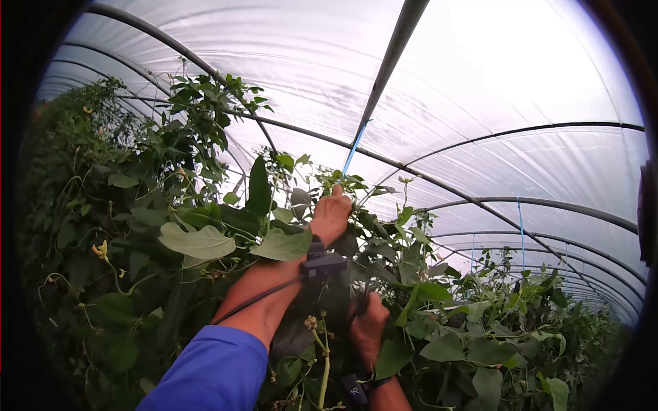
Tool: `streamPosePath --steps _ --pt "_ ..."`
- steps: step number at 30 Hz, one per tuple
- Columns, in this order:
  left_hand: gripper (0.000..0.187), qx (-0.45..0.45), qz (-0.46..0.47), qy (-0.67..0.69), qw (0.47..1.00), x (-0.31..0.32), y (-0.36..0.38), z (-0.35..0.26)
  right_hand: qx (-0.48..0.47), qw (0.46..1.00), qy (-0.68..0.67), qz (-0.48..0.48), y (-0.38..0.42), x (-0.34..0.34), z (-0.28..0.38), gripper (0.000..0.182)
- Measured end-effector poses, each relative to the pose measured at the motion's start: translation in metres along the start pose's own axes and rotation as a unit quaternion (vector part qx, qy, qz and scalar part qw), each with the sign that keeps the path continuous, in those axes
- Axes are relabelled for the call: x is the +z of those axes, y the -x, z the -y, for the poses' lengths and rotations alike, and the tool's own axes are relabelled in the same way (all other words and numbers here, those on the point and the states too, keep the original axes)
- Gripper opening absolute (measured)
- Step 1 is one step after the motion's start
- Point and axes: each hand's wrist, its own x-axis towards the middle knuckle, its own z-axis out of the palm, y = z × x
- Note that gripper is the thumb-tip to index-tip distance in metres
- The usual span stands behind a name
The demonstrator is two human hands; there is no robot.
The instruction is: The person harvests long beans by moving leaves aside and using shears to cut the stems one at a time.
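Observation:
My left hand [332, 215] reaches up among the leaves at the top of the vines, just below a blue string [352, 149] tied to an overhead pipe. Its fingers are bent and closed, and whatever lies between them is hidden. Lower down, my right hand [370, 320] is closed in a fist beside the stems, with something dark at its fingers that I cannot make out. Broad green leaves [282, 244] partly cover my left forearm. A pale stem [325, 366] rises in front of the dark foliage.
Dense climbing vines [82, 198] fill the left side, with a yellowish flower [101, 249] among them. More vines [507, 329] spread across the lower right. Curved pipes [569, 206] and translucent plastic sheeting [493, 75] arch overhead, with thin blue strings [521, 229] hanging down.

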Motion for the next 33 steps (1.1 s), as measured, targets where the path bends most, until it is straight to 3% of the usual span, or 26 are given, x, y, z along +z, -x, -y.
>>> streamPosePath --steps 2,3,6,8,10,11,12,14,16,18,19,21,22,24,25,26,28,30,32,33 --pt "0.026 -0.018 0.068 -0.035 0.997 -0.001 0.0 0.001 -0.004 1.0 -0.001 0.01 0.0 -0.004 -0.001 0.015" --pt "0.013 -0.013 0.007 -0.047 0.999 0.003 0.005 -0.001 -0.003 1.0 0.001 0.01 0.0 -0.007 0.001 0.015" --pt "0.014 0.02 -0.047 -0.033 0.998 0.003 0.014 0.004 -0.001 1.0 0.004 0.02 -0.001 -0.01 0.007 0.014" --pt "0.017 0.039 -0.023 -0.057 0.997 -0.007 0.02 0.011 0.004 1.0 -0.007 0.023 0.0 -0.009 0.007 0.014" --pt "0.034 0.182 0.032 -0.056 0.981 -0.015 0.029 0.024 -0.002 1.0 -0.013 0.017 0.001 -0.009 0.01 0.014" --pt "0.055 0.204 0.067 0.038 0.976 -0.014 0.037 0.041 -0.008 1.0 -0.017 0.012 0.002 -0.01 0.011 0.015" --pt "0.055 0.205 0.067 0.038 0.976 -0.027 0.042 0.037 -0.008 1.0 -0.016 0.011 0.002 -0.011 0.011 0.015" --pt "0.066 0.123 0.193 0.113 0.967 -0.072 0.059 0.023 -0.006 1.0 -0.008 0.025 0.005 -0.012 0.011 0.015" --pt "0.06 0.118 0.178 0.182 0.96 -0.095 0.067 0.019 -0.007 1.0 -0.007 0.029 0.009 -0.011 0.009 0.015" --pt "0.044 -0.103 0.295 0.182 0.932 -0.123 0.067 0.002 -0.012 0.999 -0.006 0.031 0.011 -0.009 0.006 0.015" --pt "0.044 -0.102 0.294 0.183 0.933 -0.114 0.063 0.006 -0.018 1.0 0.003 0.025 0.013 -0.008 0.005 0.015" --pt "0.041 0.02 0.221 0.223 0.949 -0.078 0.054 0.018 -0.024 0.999 0.015 0.023 0.015 -0.008 0.004 0.015" --pt "0.041 0.02 0.22 0.226 0.949 -0.071 0.057 0.02 -0.023 0.999 0.016 0.028 0.016 -0.009 0.005 0.015" --pt "0.041 -0.123 0.167 0.483 0.85 -0.057 0.067 0.025 -0.024 0.999 0.019 0.031 0.016 -0.01 0.005 0.015" --pt "0.04 0.164 0.055 0.219 0.96 -0.017 0.048 0.039 -0.026 0.999 0.021 0.033 0.016 -0.011 0.005 0.015" --pt "0.04 0.165 0.053 0.221 0.96 -0.013 0.037 0.037 -0.028 0.999 0.022 0.035 0.016 -0.012 0.006 0.015" --pt "0.034 0.133 0.266 0.07 0.952 -0.022 0.021 0.018 -0.03 0.999 0.02 0.034 0.015 -0.013 0.006 0.014" --pt "0.032 0.121 0.28 0.077 0.949 -0.036 0.026 0.017 -0.028 0.999 0.014 0.031 0.017 -0.012 0.004 0.014" --pt "0.031 0.016 0.23 0.234 0.945 -0.038 0.031 0.026 -0.016 0.999 0.006 0.039 0.019 -0.011 0.002 0.014" --pt "0.035 0.095 0.188 0.109 0.972 -0.012 0.023 0.029 -0.015 0.999 0.004 0.039 0.022 -0.01 0.0 0.014"
